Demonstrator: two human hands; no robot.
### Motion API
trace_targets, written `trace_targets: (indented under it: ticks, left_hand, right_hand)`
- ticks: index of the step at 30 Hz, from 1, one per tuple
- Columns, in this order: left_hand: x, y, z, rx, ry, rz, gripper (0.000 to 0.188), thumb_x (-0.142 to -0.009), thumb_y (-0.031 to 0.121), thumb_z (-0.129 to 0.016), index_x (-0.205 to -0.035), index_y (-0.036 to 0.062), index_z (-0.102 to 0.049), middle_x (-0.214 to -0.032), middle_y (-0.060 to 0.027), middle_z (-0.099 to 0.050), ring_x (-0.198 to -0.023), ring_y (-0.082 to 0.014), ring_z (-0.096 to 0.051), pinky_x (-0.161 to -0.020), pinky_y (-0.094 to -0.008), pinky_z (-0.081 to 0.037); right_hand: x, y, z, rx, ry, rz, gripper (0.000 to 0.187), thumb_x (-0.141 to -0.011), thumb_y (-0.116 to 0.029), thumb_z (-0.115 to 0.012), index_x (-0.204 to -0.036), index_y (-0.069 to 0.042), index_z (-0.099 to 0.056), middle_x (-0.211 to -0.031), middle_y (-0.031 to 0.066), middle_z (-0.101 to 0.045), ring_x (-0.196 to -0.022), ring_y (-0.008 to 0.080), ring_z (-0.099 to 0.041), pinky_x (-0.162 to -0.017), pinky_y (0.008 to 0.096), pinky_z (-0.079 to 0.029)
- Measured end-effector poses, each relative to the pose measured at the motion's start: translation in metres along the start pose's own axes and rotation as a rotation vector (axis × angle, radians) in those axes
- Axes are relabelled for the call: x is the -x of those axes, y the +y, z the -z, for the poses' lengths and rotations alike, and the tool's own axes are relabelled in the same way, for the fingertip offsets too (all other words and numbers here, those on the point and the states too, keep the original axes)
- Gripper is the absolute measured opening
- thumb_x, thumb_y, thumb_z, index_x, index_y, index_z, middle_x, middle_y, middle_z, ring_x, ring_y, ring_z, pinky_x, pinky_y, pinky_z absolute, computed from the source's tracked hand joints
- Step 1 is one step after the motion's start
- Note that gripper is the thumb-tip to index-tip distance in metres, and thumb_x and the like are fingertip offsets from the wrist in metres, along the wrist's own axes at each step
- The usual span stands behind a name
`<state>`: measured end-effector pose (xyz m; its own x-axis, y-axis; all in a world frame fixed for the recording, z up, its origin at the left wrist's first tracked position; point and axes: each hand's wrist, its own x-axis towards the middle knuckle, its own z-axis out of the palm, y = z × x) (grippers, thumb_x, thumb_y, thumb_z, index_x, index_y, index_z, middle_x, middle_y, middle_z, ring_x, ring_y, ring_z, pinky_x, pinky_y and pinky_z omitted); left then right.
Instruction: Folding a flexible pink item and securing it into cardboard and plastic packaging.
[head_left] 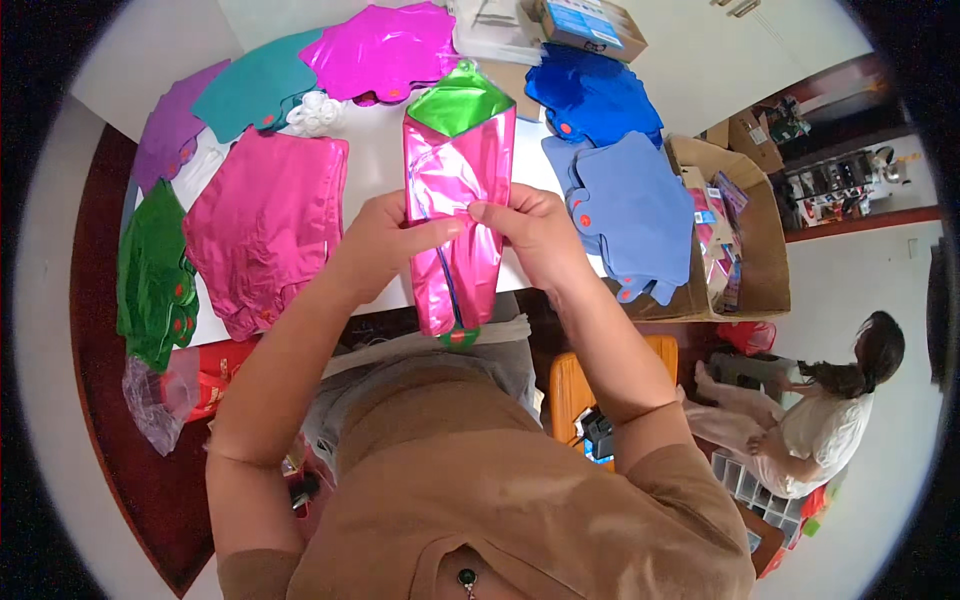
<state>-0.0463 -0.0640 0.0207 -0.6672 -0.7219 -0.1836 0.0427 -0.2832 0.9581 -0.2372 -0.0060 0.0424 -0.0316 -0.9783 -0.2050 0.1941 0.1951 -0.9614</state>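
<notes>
Both hands hold a folded, uninflated foil balloon (458, 165), shiny pink with a green pointed end, above the front edge of a white table (375, 180). My left hand (385, 250) grips its left edge, thumb laid flat across the front. From the other side, my right hand (545, 238) pinches it, thumb tip pressed near the middle. The fingers behind the foil are hidden. To the left lies a stack of flat pink foil balloons (268, 225); to the right, a stack of flat light blue ones (635, 210).
Around the table lie green (155, 270), purple (178, 125), teal (250, 85), magenta (380, 48) and dark blue (595, 95) foil stacks. White ribbon (316, 115) sits at the back. A cardboard box (765, 260) of packages stands right, near a wooden stool (570, 385). Another person (815, 420) sits far right.
</notes>
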Motion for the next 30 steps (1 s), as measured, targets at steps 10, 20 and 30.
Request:
trace_targets:
  ticks: [10, 20, 30]
  left_hand:
    - [0.022, 0.018, -0.021, -0.076, 0.002, -0.044, 0.021, -0.084, 0.009, -0.066, -0.102, -0.0006, -0.066, -0.091, -0.0017, -0.067, -0.079, -0.0057, -0.058, -0.071, -0.0226, -0.047]
    - [0.027, 0.012, -0.015, 0.148, 0.052, 0.014, 0.018, -0.084, 0.008, -0.067, -0.099, -0.0023, -0.068, -0.089, -0.0054, -0.068, -0.074, -0.0079, -0.061, -0.067, -0.0231, -0.049]
    - [0.028, 0.011, -0.013, 0.208, 0.019, 0.105, 0.023, -0.083, 0.006, -0.066, -0.104, -0.0027, -0.064, -0.099, -0.0101, -0.067, -0.087, -0.0161, -0.065, -0.080, -0.0317, -0.052]
  right_hand:
    - [0.025, -0.005, -0.002, -0.079, -0.025, 0.053, 0.015, -0.086, -0.004, -0.063, -0.099, 0.001, -0.067, -0.090, 0.0037, -0.068, -0.076, 0.0068, -0.060, -0.070, 0.0220, -0.048]
    - [0.031, -0.002, 0.000, -0.065, -0.096, -0.026, 0.015, -0.090, -0.014, -0.060, -0.099, -0.004, -0.067, -0.080, -0.0009, -0.066, -0.066, 0.0038, -0.057, -0.059, 0.0195, -0.047]
    - [0.039, 0.018, 0.007, -0.104, -0.158, -0.009, 0.017, -0.091, -0.017, -0.059, -0.097, -0.003, -0.068, -0.074, -0.0014, -0.064, -0.059, 0.0049, -0.056, -0.055, 0.0199, -0.046]
